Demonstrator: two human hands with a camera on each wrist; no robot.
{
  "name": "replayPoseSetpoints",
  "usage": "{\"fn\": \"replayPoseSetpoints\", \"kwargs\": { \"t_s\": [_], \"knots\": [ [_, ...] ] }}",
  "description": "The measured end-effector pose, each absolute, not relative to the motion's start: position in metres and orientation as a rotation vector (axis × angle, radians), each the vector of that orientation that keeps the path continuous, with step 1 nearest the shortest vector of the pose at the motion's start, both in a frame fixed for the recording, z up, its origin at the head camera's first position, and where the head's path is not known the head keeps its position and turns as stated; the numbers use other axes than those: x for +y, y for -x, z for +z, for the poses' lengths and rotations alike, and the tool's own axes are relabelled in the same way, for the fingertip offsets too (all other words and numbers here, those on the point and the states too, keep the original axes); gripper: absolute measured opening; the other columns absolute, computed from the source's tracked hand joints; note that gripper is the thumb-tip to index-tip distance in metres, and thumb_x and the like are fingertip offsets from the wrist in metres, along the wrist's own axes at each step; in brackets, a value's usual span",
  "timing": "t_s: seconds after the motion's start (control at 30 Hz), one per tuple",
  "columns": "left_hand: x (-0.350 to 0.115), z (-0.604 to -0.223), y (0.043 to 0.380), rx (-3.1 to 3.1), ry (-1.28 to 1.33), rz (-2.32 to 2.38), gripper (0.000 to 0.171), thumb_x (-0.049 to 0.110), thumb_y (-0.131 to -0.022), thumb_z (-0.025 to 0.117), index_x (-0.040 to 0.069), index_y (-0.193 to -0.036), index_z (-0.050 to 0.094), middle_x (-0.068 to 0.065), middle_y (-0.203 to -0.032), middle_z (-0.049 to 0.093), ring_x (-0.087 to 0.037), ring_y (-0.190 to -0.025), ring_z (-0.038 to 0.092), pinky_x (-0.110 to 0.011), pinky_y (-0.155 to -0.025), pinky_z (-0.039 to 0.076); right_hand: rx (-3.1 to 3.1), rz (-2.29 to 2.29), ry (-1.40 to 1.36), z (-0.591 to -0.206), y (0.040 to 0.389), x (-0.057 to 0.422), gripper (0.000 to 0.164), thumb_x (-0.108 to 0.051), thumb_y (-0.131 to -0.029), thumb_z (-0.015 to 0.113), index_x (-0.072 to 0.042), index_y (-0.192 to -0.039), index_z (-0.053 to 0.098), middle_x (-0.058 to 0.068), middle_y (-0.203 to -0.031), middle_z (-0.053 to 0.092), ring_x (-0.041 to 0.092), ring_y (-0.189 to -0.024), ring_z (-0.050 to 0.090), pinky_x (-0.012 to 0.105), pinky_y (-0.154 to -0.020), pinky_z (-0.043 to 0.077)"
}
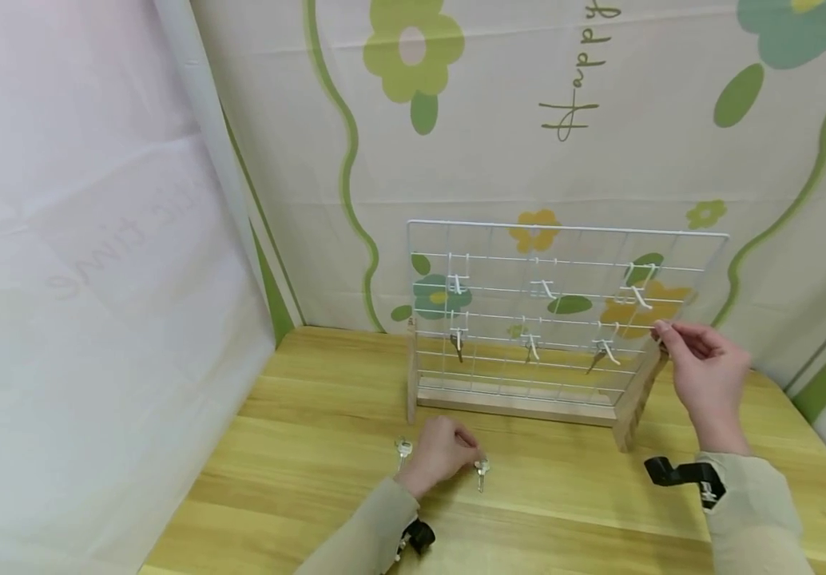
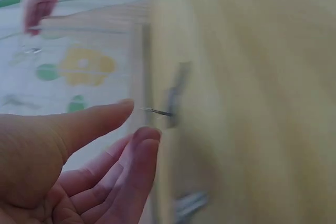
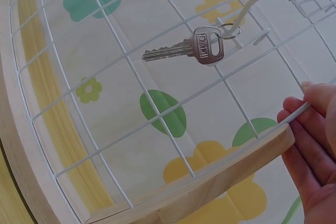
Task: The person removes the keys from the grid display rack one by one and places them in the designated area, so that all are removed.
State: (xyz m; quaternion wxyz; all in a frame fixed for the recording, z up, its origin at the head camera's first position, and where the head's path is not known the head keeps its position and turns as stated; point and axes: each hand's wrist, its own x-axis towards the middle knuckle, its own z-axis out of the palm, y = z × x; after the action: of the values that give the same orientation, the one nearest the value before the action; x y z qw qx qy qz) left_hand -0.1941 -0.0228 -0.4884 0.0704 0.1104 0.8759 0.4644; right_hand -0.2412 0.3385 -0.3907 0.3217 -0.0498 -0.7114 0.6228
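Note:
Low over the table, my left hand (image 1: 445,454) reaches to a small key (image 1: 481,477) lying there. In the left wrist view, its thumb and forefinger stand apart right at the thin key ring (image 2: 155,111); the key itself is blurred. A second key (image 1: 404,453) lies to the left of that hand. My right hand (image 1: 708,375) pinches the right edge of a white wire grid rack (image 1: 567,229) between thumb and fingers. Keys hang on its lower row of hooks; one silver key (image 3: 208,45) shows clearly by its ring in the right wrist view.
The rack stands on a wooden base (image 1: 514,406) with side feet. Its upper row carries white hooks (image 1: 639,297) without keys. A flowered cloth (image 1: 485,160) hangs behind the wooden table (image 1: 312,447), and a pale sheet (image 1: 97,319) hangs along its left side.

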Motion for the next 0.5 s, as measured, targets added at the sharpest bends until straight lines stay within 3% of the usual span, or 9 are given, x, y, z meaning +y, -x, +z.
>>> {"fn": "replayPoseSetpoints", "kwargs": {
  "t_s": [0.13, 0.3, 0.5],
  "knots": [
    [-0.039, -0.459, 0.204, 2.666, -0.338, 1.543, 0.014, 0.013, -0.086, 0.084, 0.004, -0.095, 0.077, 0.001, -0.077, 0.07, -0.016, -0.066, 0.067, -0.026, -0.055, 0.055, -1.896, 1.613, 0.137, -0.387, 0.24, 0.337, 0.029, -0.015, -0.09, 0.08, 0.007, -0.109, 0.074, 0.0, -0.094, 0.077, 0.008, -0.085, 0.071, 0.012, -0.073, 0.054],
    [-0.058, -0.42, 0.215, 2.78, -0.341, 1.773, 0.023, 0.016, -0.089, 0.081, 0.003, -0.107, 0.076, -0.002, -0.091, 0.074, -0.014, -0.08, 0.068, -0.028, -0.071, 0.059, -1.865, 1.66, 0.154, -0.388, 0.239, 0.339, 0.027, -0.012, -0.089, 0.08, 0.006, -0.108, 0.074, 0.0, -0.092, 0.077, 0.009, -0.084, 0.072, 0.012, -0.072, 0.054],
    [-0.059, -0.403, 0.225, 2.794, -0.369, 1.985, 0.03, 0.022, -0.091, 0.08, 0.006, -0.116, 0.075, -0.003, -0.101, 0.075, -0.014, -0.087, 0.071, -0.026, -0.076, 0.059, -1.918, 1.626, 0.161, -0.391, 0.239, 0.339, 0.028, -0.015, -0.091, 0.078, 0.006, -0.11, 0.074, -0.001, -0.095, 0.077, 0.008, -0.085, 0.071, 0.012, -0.074, 0.054]
  ]
}}
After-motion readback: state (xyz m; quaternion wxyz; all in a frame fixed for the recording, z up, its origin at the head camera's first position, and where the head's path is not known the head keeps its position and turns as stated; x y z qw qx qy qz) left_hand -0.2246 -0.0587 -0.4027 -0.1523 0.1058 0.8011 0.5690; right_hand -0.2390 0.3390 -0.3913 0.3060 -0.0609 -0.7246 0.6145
